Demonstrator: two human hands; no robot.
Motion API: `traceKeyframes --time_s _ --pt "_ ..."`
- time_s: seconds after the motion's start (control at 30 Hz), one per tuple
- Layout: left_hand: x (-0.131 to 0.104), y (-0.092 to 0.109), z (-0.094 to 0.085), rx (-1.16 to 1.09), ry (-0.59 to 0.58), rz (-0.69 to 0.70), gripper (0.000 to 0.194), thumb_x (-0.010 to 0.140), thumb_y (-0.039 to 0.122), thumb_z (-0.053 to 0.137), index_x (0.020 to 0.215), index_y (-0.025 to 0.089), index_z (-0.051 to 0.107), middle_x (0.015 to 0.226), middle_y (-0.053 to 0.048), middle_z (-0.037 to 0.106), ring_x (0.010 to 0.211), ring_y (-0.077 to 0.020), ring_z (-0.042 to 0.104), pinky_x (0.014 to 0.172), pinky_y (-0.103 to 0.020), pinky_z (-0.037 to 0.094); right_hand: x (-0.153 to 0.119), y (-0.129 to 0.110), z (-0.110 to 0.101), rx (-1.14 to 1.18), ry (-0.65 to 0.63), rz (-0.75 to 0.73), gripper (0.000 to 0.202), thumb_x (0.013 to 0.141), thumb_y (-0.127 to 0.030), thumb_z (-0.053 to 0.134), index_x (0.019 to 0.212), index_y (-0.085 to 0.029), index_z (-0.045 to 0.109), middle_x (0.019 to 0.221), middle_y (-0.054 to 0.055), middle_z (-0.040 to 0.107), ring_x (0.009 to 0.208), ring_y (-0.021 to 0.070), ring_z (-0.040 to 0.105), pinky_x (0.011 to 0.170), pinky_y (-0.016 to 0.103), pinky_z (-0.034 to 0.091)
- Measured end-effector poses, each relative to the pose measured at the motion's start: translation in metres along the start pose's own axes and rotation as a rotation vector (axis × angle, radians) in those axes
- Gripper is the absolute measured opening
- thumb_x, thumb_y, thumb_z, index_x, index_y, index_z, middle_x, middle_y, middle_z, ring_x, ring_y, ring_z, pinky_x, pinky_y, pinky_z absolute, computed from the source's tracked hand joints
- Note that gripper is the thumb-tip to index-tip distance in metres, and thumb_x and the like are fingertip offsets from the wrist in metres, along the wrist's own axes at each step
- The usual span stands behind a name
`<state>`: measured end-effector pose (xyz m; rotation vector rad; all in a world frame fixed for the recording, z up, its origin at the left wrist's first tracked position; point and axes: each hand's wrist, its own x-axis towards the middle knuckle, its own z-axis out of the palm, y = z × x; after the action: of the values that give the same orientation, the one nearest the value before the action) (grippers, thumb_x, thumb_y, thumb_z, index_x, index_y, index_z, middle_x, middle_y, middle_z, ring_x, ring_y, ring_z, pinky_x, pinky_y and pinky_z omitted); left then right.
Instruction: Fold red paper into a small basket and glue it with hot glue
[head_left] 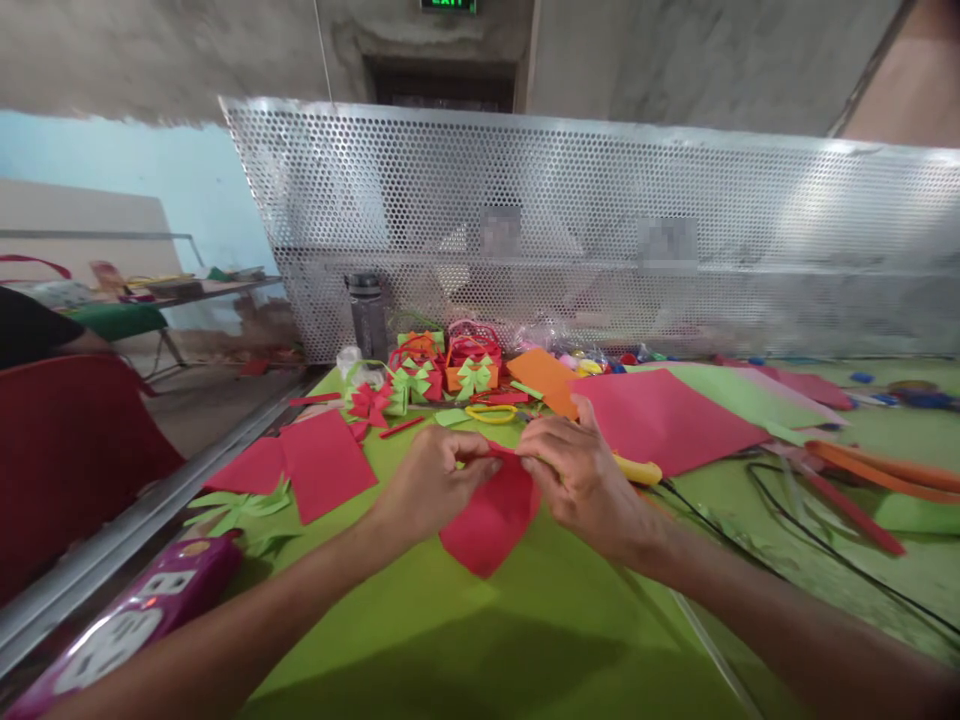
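Note:
A piece of red felt or paper (pixel 491 522) hangs between my two hands above the green table surface (pixel 420 640). My left hand (pixel 431 485) pinches its upper edge between thumb and fingers. Close on the right, my right hand (pixel 581 480) grips the same edge. The lower part of the piece comes to a rounded point. A yellow-handled tool (pixel 637 470) lies partly behind my right hand, its front hidden. Beyond my hands are yellow-handled scissors (pixel 491 412) and small decorated bags with green bows (pixel 474 377).
Red sheets (pixel 326 465) and green cutouts (pixel 240 508) lie left, above a purple power strip (pixel 150 610). A large red sheet (pixel 667 420), orange strips (pixel 885 468) and black cables (pixel 840 560) are right. A dark bottle (pixel 367 315) stands by the perforated metal panel (pixel 600 190).

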<state>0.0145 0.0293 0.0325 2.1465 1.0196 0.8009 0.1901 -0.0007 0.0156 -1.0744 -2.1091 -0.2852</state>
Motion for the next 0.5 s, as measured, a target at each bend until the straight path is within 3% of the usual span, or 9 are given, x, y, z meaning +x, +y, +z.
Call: traceKeyframes --time_s 0.17,0.33,0.5 --pt "0.002 -0.004 -0.002 -0.019 0.006 0.020 0.018 0.076 0.021 0.053 0.061 0.013 0.061 0.052 0.004 0.049 0.050 -0.0082 0.042 0.046 -0.019 0.031 0.001 0.001 -0.003 0.038 -0.016 0.047 0.019 0.086 -0.011 0.042 0.084 -0.018 0.060 0.077 0.003 0.065 0.075 0.0160 0.057 0.091 0.042 0.029" --pt "0.002 -0.005 0.001 -0.104 0.005 0.131 0.015 0.074 0.013 0.056 0.082 0.019 0.067 0.076 0.003 0.067 0.073 -0.0136 0.060 0.064 -0.021 0.046 0.003 0.000 -0.009 0.072 0.005 0.092 0.021 0.084 -0.010 0.043 0.095 -0.017 0.059 0.084 0.003 0.066 0.080 0.0158 0.058 0.090 0.041 0.030" --pt "0.000 -0.006 0.003 0.043 0.068 0.187 0.015 0.076 0.015 0.056 0.084 0.021 0.067 0.077 0.002 0.070 0.073 -0.0163 0.064 0.062 -0.023 0.049 0.011 0.011 -0.028 0.033 0.071 0.174 0.019 0.084 -0.013 0.045 0.097 -0.017 0.058 0.086 0.003 0.067 0.077 0.0144 0.059 0.082 0.034 0.038"
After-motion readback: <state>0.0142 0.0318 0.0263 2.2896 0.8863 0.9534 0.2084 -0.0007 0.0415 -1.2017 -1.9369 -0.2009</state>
